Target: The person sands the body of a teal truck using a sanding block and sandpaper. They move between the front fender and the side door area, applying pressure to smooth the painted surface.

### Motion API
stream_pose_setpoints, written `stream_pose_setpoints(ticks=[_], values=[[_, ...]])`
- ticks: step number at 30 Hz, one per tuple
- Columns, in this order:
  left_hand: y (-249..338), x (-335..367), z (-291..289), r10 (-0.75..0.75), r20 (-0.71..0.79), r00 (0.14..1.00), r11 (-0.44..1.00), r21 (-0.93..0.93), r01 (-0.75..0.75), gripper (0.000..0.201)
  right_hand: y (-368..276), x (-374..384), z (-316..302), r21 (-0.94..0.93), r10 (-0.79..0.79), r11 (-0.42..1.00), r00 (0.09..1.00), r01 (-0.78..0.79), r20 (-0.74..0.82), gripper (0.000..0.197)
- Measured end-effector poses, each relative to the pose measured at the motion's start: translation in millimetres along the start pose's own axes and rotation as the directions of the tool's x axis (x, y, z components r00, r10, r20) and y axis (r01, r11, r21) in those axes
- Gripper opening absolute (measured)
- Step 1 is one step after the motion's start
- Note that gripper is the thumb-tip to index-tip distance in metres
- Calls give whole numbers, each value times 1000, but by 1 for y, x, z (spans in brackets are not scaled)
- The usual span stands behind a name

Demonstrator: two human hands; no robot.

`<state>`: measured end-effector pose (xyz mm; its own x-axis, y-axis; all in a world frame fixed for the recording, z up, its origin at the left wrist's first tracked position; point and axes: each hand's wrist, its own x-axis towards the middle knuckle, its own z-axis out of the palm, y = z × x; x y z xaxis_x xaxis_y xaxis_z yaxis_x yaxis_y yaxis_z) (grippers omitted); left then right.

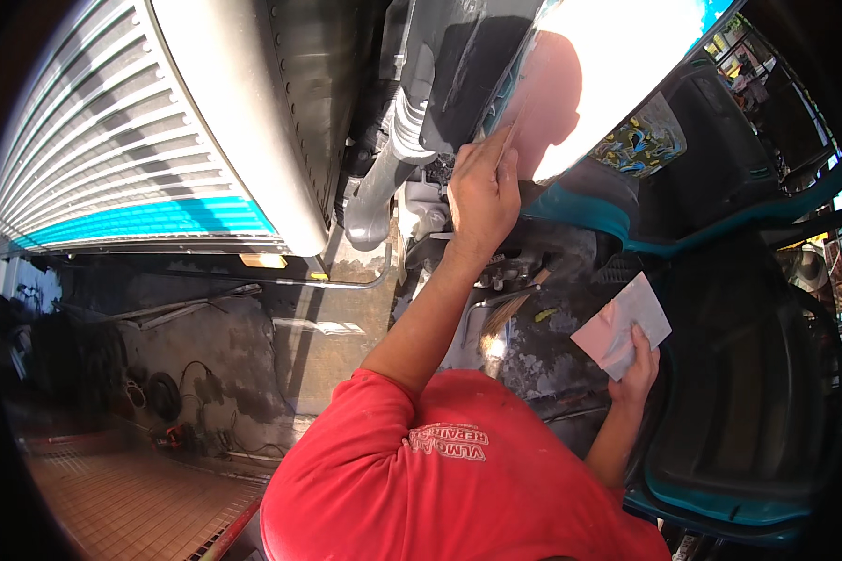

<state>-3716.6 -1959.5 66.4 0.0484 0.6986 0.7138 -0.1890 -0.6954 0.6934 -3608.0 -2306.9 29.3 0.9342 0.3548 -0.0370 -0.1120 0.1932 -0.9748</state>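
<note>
My left hand (485,192) is raised to the edge of a vehicle body panel (617,56), bright white in the sun and pink where a rounded shadow falls. Its fingers are closed on a thin flat spreader (512,140), seen nearly edge-on against the panel. Lower down on the right, my right hand (634,366) grips a flat, pale grey mixing board (644,309) by its near corner. Pink putty (601,334) is smeared over the board's left part. The fingers under the board are hidden.
A silver ribbed truck body (140,122) with a blue stripe stands at left. Beside the panel runs a dark ribbed hose (407,126). A straw brush (505,318) lies below. Dark open doors or trim (739,383) fill the right; cables and a brown grate (140,496) lie lower left.
</note>
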Motion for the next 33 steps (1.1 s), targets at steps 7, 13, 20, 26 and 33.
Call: stream_pose_setpoints(ticks=[7,13,20,26,33], values=[[-20,27,18,57,-79,995,995,88,-50,33,-5,-9,3,39,-15,999,995,12,96,46],[-11,43,48,-89,-32,996,981,171,93,33,-8,-7,-3,-268,-67,956,978,120,198,31],[-46,49,79,220,-41,975,907,377,-189,38,0,-21,-7,-768,-336,383,852,513,402,41],[-67,44,98,430,-13,903,773,523,-360,40,25,-29,-20,-644,-443,539,833,543,331,47],[-27,12,58,-72,410,909,931,354,-86,34,36,-35,-14,-519,-656,501,695,692,293,35]])
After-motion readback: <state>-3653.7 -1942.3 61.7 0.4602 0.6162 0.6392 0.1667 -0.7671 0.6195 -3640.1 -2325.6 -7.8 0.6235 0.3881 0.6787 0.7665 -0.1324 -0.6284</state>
